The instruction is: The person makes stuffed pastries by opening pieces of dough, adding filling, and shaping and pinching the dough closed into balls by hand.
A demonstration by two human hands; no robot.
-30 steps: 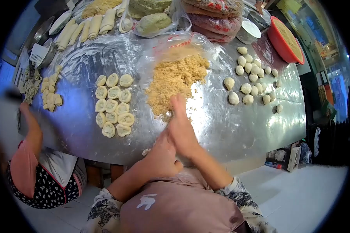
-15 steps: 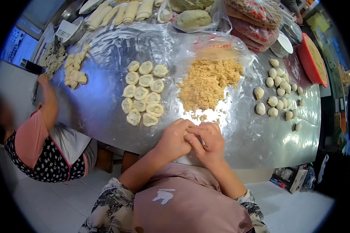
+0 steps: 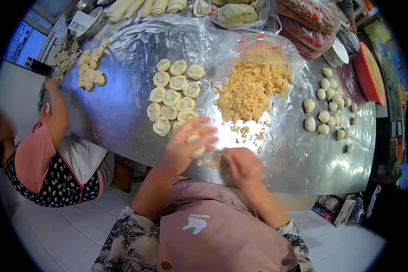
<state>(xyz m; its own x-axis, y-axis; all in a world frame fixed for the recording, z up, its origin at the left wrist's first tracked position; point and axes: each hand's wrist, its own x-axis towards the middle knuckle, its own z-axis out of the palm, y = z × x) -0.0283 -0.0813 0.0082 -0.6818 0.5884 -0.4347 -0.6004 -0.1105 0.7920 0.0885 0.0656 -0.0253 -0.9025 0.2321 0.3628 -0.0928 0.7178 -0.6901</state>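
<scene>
My left hand (image 3: 188,143), smeared by motion, is raised over the table's near edge. A pale dough ball (image 3: 195,146) rests in its curled fingers. My right hand (image 3: 245,167) is closed in a loose fist, low over the metal table; what it may hold is hidden. Between the hands lies a small pale scrap of dough (image 3: 210,163). Beyond my left hand are rows of round dough pieces with greenish centers (image 3: 171,97), partly covered by my fingers. Past my right hand, a heap of crumbly tan filling (image 3: 254,88) is spread on a plastic bag (image 3: 258,43).
Several dough balls (image 3: 324,116) lie at the right, near a red basin (image 3: 365,75). Dough lumps (image 3: 91,75) sit at the left beside another person (image 3: 54,158). Dough rolls (image 3: 161,7) and bagged stacks (image 3: 303,31) line the back.
My hands, together around something half a second ago, have separated. The left moved left and up with the dough ball now showing; the right stayed low. The view has shifted slightly.
</scene>
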